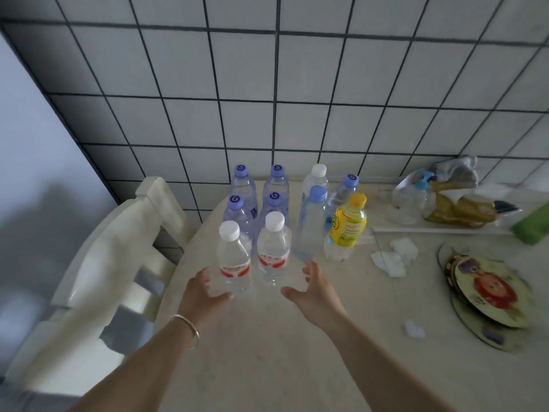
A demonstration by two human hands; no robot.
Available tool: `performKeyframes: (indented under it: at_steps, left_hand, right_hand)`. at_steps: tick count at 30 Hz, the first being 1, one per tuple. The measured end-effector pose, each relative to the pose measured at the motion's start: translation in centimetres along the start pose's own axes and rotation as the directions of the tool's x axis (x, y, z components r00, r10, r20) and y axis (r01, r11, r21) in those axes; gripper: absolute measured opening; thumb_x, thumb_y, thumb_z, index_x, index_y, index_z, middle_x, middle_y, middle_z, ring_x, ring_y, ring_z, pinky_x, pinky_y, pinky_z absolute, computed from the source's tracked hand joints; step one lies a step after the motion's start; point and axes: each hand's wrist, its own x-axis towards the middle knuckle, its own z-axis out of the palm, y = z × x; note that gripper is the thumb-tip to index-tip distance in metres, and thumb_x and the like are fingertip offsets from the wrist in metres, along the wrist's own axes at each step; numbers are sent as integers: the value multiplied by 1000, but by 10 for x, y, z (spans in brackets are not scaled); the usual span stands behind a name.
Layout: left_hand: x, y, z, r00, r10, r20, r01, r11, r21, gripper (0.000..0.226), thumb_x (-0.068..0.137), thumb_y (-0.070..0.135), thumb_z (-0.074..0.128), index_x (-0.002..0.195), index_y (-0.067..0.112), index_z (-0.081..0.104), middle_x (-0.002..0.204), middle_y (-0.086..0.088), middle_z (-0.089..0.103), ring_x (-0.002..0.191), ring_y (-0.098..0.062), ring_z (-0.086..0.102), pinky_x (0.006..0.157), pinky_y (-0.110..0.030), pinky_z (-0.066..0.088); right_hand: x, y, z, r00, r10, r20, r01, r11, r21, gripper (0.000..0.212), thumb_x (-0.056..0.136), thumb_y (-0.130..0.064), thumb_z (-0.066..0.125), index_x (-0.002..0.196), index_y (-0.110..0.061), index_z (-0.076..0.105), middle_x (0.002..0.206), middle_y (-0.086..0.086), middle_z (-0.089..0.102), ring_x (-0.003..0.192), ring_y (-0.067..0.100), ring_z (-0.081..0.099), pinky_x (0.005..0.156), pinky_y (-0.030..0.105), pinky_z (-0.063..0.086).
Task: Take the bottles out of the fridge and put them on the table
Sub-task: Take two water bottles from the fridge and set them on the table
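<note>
Several plastic bottles stand upright in a cluster on the pale table (267, 352) by the tiled wall. Most have blue caps (241, 171); one has a yellow label and cap (347, 227). Two clear bottles with white caps and red labels stand in front. My left hand (205, 289) curls around the base of the left one (233, 260), thumb in front of it. My right hand (312, 288) is spread, fingers apart, just right of the other (273, 254) and not touching it. A tall blue-capped bottle (310, 224) stands just beyond my right fingertips.
A cream chair (113, 263) stands at the table's left edge. On the right lie round picture mats (487, 292), crumpled tissue (392, 257), a plastic bag with packets (439, 197) and a green object (531, 227). The tiled wall backs the table.
</note>
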Motion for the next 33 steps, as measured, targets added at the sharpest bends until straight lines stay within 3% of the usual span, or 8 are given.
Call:
performKeyframes:
  at_steps: [2, 4, 9, 12, 20, 24, 29, 33]
  left_hand:
    - [-21, 5, -2, 997, -58, -52, 55, 997, -47, 74, 64, 22, 82, 129, 7, 49, 123, -14, 60, 108, -29, 60, 94, -35, 44]
    - [-43, 12, -4, 997, -46, -62, 41, 996, -84, 73, 62, 28, 80, 125, 7, 50, 118, -15, 62, 101, -29, 62, 91, -38, 47]
    - [-115, 38, -10, 997, 38, -71, -50, 985, -163, 58, 70, 19, 77, 121, 7, 50, 112, -15, 61, 88, -27, 62, 79, -34, 45]
    - [-168, 49, -14, 993, 63, -95, -84, 971, -225, 68, 59, 36, 66, 121, 13, 50, 107, -6, 59, 86, -23, 62, 81, -34, 46]
    - [-320, 18, -15, 980, 21, -198, -93, 927, -362, 35, 62, 37, 66, 94, 41, 52, 94, 4, 66, 75, -17, 59, 72, -33, 47]
    - [-391, 14, -15, 980, 96, -177, -149, 937, -316, 34, 80, 14, 70, 105, 29, 52, 99, -2, 65, 82, -10, 61, 68, -18, 44]
    - [-450, 17, -20, 969, 230, -94, -247, 933, -261, 35, 83, 13, 67, 113, 22, 51, 105, -5, 63, 80, 1, 57, 70, -22, 41]
    - [-504, 12, -24, 933, 357, -47, -358, 908, -220, 40, 81, 9, 67, 118, 11, 54, 105, -7, 62, 75, -4, 57, 60, -7, 36]
  right_hand:
    - [-24, 0, -11, 999, 3, -44, -2, 1000, 28, 80, 80, -36, 69, 144, -19, 23, 138, 4, 45, 125, 20, 46, 99, 29, 38]
    - [-49, 1, -18, 993, 5, -114, 4, 997, 78, 78, 82, -39, 66, 144, -20, 23, 134, 3, 47, 122, 21, 48, 99, 32, 39]
    - [-121, 7, -29, 988, -52, -145, 66, 993, 97, 76, 83, -46, 61, 144, -23, 22, 137, -2, 45, 126, 19, 44, 97, 28, 35]
    - [-162, 15, -34, 984, -98, -151, 113, 989, 94, 72, 84, -46, 61, 143, -23, 26, 138, -1, 45, 127, 17, 44, 93, 24, 33]
    - [-280, 62, -12, 989, -95, -114, 111, 983, 144, 66, 86, -41, 60, 141, -18, 31, 138, 7, 47, 130, 22, 41, 101, 28, 31]
    - [-353, 76, -8, 988, -70, -135, 94, 978, 188, 65, 87, -44, 58, 141, -19, 31, 139, 7, 46, 128, 20, 43, 101, 28, 32]
    - [-430, 76, -12, 963, -59, -262, 137, 948, 288, 61, 87, -42, 58, 139, -22, 34, 137, 5, 48, 127, 17, 43, 103, 31, 33]
    - [-503, 86, 5, 924, -18, -382, 145, 941, 305, 60, 86, -44, 59, 137, -23, 35, 134, 1, 49, 123, 15, 46, 102, 33, 37]
